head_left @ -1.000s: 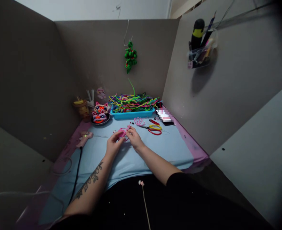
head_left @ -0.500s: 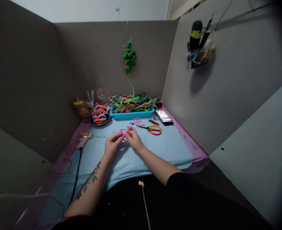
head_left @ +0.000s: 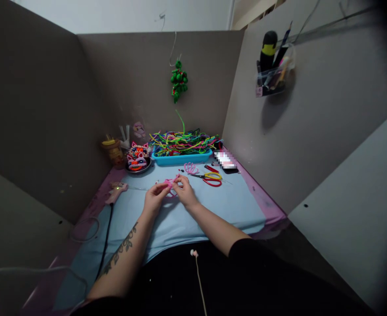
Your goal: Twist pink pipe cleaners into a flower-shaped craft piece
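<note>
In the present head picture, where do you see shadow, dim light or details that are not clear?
Head view: the left panel is dim; same view: the hanging holder casts a soft shadow on the right panel; same view: the phone screen is pixelated; same view: the pink piece in the left hand and right hand lacks fine detail.

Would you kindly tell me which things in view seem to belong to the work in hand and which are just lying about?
Likely in the work:
pink piece, held by left hand and right hand
pink loops
coloured stems
scissors
glue gun

Probably just about:
phone
earbud
green ornament, hanging
</note>
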`<state>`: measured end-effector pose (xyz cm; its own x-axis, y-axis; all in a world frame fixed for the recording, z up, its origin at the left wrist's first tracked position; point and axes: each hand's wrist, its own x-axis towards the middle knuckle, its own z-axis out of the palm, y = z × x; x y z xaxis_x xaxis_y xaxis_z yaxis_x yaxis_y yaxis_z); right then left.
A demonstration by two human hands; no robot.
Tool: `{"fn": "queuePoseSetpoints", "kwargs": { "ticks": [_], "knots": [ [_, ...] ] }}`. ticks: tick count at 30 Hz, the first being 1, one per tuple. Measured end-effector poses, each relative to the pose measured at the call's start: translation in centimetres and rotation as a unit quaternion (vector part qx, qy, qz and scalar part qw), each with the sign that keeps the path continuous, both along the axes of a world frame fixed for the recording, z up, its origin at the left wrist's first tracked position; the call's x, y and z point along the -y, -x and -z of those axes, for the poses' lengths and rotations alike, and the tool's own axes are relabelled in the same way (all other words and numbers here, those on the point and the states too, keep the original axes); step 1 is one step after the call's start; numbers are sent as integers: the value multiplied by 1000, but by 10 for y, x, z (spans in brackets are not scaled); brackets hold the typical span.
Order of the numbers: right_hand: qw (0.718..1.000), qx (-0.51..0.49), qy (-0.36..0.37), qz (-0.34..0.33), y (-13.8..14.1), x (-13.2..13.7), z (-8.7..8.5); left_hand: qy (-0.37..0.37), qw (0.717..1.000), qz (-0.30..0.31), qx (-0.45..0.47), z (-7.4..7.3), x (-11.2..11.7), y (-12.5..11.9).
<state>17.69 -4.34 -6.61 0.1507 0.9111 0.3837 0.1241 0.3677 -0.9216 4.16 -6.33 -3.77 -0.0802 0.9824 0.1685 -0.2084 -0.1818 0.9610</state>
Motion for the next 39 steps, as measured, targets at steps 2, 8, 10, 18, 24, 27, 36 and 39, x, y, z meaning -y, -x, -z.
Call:
{"fn": "queuePoseSetpoints", "kwargs": {
  "ticks": [2, 8, 10, 18, 24, 27, 36, 39],
  "knots": [
    [1000, 5, -13, 21, -1, 3, -3, 0, 1000, -1, 4, 1, -1, 0],
    [997, 36, -54, 35, -5, 9, -13, 1, 1000, 6, 15, 4, -2, 1],
    [996, 51, -62, 27, -7, 10, -16, 1, 1000, 10, 17, 6, -3, 2],
    [994, 84, -70, -10, -8, 9, -15, 3, 1000, 12, 24, 8, -4, 3],
    [993, 92, -55, -46, -7, 6, -9, 0, 1000, 16, 25, 6, -3, 3],
    [994, 95, -40, -49, -8, 3, -6, 2, 1000, 20, 23, 7, -3, 2],
    [992, 102, -13, -72, -10, 2, -4, 5, 999, 20, 31, 9, -5, 5],
    [991, 114, -24, -67, -11, 2, -6, 8, 999, 27, 27, 10, -5, 5]
  ]
}}
